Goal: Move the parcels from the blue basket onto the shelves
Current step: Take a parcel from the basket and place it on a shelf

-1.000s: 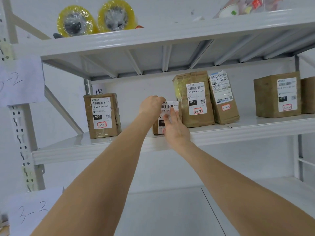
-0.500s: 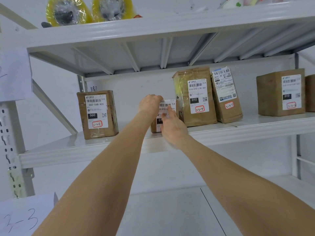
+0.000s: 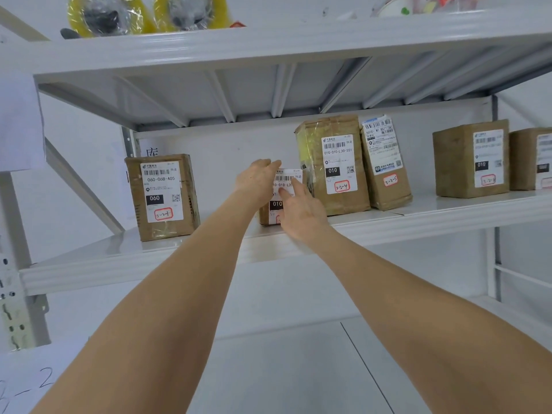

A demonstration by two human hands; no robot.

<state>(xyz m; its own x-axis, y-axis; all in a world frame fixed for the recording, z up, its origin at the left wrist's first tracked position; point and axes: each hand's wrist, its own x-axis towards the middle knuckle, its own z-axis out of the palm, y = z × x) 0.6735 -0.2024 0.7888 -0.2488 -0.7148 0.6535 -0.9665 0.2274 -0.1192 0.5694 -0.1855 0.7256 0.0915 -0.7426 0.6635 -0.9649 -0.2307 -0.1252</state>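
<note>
While you stand facing the white metal racking, your left hand (image 3: 257,182) cups the upper left corner of the small parcel (image 3: 285,178), fingers bent over its top edge in a grip. Your right hand (image 3: 301,215) lies against the parcel's front with fingers straight and unclenched, the index finger pressing on the label. The small parcel stands upright on the middle shelf (image 3: 448,210), close to the front lip and just beside the tall taped parcel (image 3: 331,165) to its right; you cannot tell whether the two touch. A slimmer parcel (image 3: 385,165) leans against the tall one's far side. Well apart to the left stands the parcel marked 060 (image 3: 162,195), and further right sit a brown box (image 3: 469,159) and a second box (image 3: 531,158) cut by the frame edge. All of these carry white labels facing outward. The middle shelf is a smooth, glossy white panel. The upper shelf (image 3: 268,46) shows ribbed bracing beneath and carries two yellow tape rolls (image 3: 104,13) in clear wrap. A perforated upright (image 3: 9,294) and a diagonal brace (image 3: 80,189) frame the left side, with a paper sheet (image 3: 18,121) taped above and a handwritten paper sign (image 3: 24,383) below. The lower shelf (image 3: 298,369) is plain white, and the wall behind is white.
</note>
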